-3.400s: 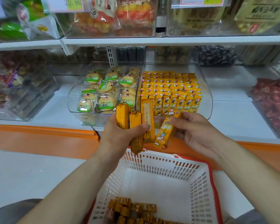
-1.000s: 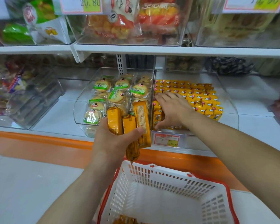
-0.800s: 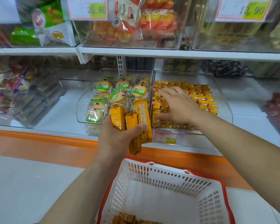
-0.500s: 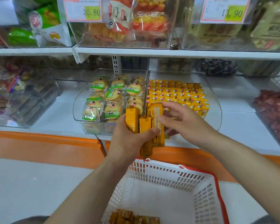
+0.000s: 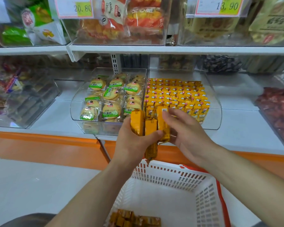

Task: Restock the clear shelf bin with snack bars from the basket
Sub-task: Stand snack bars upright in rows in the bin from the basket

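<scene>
Before clear shelf bin (image 5: 215, 117), grip of left hand (image 5: 131, 145) holds three snack bars (image 5: 150, 127); right hand (image 5: 188, 134) pinches one.

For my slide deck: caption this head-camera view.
Left hand holds three snack bars; right hand touches one, before the clear bin.

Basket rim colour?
Red rim on a white slotted basket; shows best in the head view, along the right edge.

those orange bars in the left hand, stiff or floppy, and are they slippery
Probably stiff: the bars stand straight above the left hand. Possibly slippery: glossy wrappers, and the middle one hangs lower. Seemingly light: one hand grips three.
</scene>
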Demonstrator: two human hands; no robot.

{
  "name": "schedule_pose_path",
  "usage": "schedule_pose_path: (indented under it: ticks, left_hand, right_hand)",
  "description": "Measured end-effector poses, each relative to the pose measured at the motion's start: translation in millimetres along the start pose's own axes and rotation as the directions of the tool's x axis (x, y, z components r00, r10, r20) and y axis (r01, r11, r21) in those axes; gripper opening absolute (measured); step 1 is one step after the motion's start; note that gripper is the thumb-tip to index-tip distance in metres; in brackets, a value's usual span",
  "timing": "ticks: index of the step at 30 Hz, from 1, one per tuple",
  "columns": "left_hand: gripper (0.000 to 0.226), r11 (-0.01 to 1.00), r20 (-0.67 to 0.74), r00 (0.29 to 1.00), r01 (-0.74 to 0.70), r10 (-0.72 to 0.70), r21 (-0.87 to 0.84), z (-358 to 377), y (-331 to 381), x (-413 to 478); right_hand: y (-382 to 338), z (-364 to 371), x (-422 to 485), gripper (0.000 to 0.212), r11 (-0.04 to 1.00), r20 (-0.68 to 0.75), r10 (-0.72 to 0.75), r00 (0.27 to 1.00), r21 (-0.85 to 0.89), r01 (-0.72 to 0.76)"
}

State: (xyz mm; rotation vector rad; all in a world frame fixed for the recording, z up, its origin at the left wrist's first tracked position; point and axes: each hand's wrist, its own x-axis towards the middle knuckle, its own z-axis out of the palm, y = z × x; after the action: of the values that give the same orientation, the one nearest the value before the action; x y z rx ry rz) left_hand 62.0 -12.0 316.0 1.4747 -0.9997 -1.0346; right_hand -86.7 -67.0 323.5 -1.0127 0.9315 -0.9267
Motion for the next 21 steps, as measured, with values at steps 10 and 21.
schedule_pose_path:
  ticks: [10, 21]
  left_hand:
    - [0.048, 0.999, -0.019, 1.0, -0.014, 0.015, 0.035, 8.2, 0.0, 1.1]
    - [0.045, 1.0, -0.047, 0.999, 0.003, -0.003, 0.011, -1.8, 4.2, 3.0]
  right_hand:
    - [-1.5, -9.1, 11.8, 0.029, 0.957, -0.034, 0.101, 0.994, 0.278, -0.088]
    - [-8.2, -18.6, 24.4, 0.045, 0.993, 0.027, 0.004, 1.0, 0.114, -0.007]
